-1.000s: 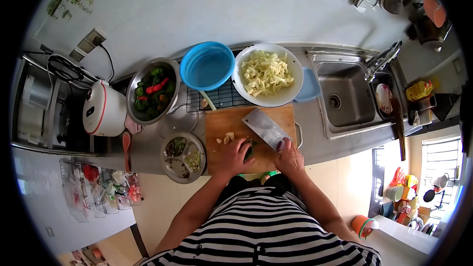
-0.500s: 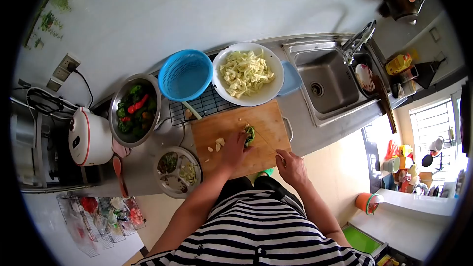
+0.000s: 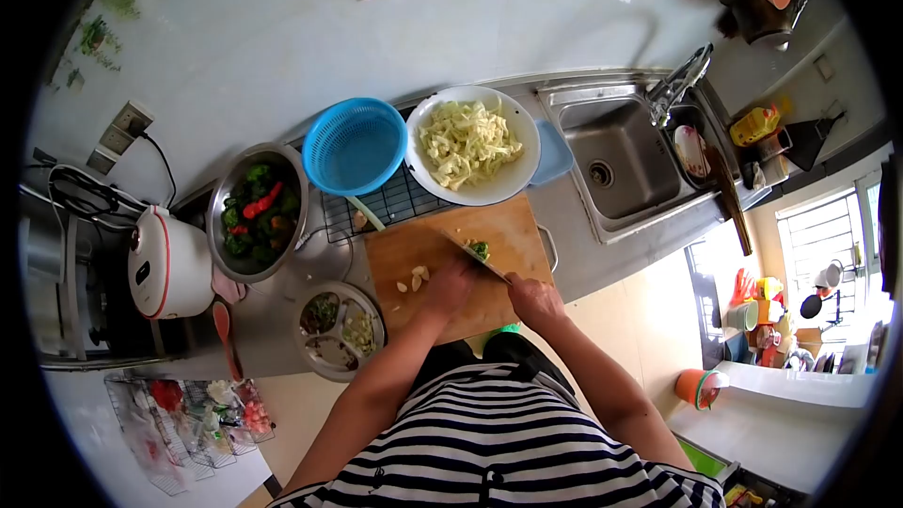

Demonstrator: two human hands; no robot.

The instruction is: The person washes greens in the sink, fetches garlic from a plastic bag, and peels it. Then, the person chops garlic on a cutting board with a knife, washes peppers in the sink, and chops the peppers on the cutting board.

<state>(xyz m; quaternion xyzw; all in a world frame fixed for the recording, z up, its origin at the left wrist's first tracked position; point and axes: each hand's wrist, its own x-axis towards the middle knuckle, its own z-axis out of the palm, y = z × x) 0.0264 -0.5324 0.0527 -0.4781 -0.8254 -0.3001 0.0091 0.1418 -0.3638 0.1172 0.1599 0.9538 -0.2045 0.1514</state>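
- Head view: your right hand (image 3: 535, 303) is closed round the handle of a knife (image 3: 475, 255), near the right edge of the wooden cutting board (image 3: 513, 221).
- The blade stands on edge, slanting across the board from your right fist toward the far left.
- Your left hand (image 3: 453, 284) lies over the board on the near-left side of that blade, fingertips close up to it; you cannot tell from this angle whether those fingers grip anything.
- The green vegetable (image 3: 481, 249) shows on the board at the far-right side of the blade, just beside it.
- Left of your left hand, several pale garlic cloves (image 3: 417, 278) lie on the board.
- Further left, you have a round divided metal plate (image 3: 331, 373) with chopped bits in its compartments.
- Beyond that sits a steel bowl (image 3: 259, 273) of dark green vegetables with red pieces on top.
- Behind the board, a blue basket (image 3: 355, 148) and a white bowl (image 3: 461, 196) heaped with cut cabbage (image 3: 470, 141) stand side by side, with a wire rack (image 3: 386, 212) showing in front of them.
- To your right is the steel sink (image 3: 607, 132).
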